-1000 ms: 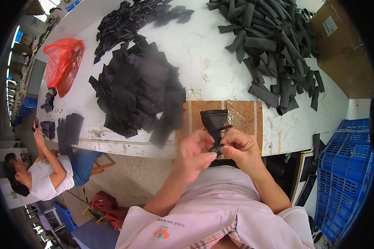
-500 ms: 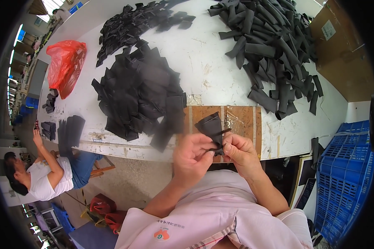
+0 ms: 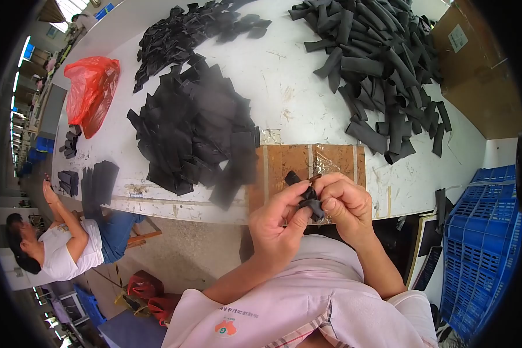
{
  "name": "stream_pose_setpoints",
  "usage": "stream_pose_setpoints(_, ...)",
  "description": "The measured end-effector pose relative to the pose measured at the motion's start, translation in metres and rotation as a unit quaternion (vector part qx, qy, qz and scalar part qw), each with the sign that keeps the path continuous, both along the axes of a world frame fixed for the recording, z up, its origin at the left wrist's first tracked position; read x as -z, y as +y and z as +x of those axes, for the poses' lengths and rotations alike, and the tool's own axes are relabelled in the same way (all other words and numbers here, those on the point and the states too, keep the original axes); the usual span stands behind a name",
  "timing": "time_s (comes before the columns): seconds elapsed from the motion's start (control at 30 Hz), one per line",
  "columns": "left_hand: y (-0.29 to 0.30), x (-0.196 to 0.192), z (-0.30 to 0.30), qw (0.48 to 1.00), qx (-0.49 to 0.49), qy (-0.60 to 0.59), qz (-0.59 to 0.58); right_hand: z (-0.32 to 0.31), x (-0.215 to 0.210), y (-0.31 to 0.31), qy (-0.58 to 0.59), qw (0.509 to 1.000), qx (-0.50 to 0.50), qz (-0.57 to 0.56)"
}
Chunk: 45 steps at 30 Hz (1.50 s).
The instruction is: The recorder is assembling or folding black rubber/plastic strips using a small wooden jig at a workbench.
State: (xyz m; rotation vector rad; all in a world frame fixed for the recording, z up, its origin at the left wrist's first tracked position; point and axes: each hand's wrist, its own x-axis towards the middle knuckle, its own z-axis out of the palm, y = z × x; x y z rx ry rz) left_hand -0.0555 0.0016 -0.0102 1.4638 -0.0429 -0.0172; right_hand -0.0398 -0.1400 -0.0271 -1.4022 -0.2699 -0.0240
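Just over the near table edge, my left hand (image 3: 278, 223) and my right hand (image 3: 348, 210) pinch a small black fabric piece (image 3: 313, 207) between thumbs and fingers. The piece is bunched up, and one end (image 3: 293, 178) sticks out beyond my left fingertips. Fingers cover much of it, so its full shape is hidden. Beneath lies a brown board (image 3: 267, 185) with strips of clear tape. Left of the board spreads a heap of flat black fabric pieces (image 3: 191, 127).
Black fabric tubes (image 3: 383, 75) are piled at the far right beside a cardboard box (image 3: 475, 69). More black pieces (image 3: 174, 43) lie at the far left, near a red plastic bag (image 3: 93, 93). Blue crates (image 3: 478, 249) stand to the right. Another person (image 3: 69, 243) sits at left.
The fabric piece, earlier fanned out above my fingers, is now gathered into a compact bundle. My right fingers have curled further around it, and my left hand has shifted slightly right.
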Motion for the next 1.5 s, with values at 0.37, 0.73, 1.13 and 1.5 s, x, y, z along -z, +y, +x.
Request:
stream_pose_setpoints(0.37,0.001,0.002,0.008,0.978,-0.047,-0.173,0.110,-0.004,-0.025,0.008,-0.149,0.967,0.092,-0.186)
stream_pose_setpoints(0.73,0.012,-0.014,0.014,0.929,0.090,0.169,-0.317,-0.007,-0.035,0.001,0.030,0.997,0.010,-0.077)
stream_pose_setpoints(1.13,0.009,0.005,0.052,0.701,0.200,0.283,-0.623,0.036,-0.045,-0.007,0.227,0.964,-0.107,0.091)
stream_pose_setpoints(1.5,0.012,0.008,0.070,0.551,0.166,0.322,-0.752,0.056,-0.028,-0.003,0.252,0.956,-0.140,0.060)
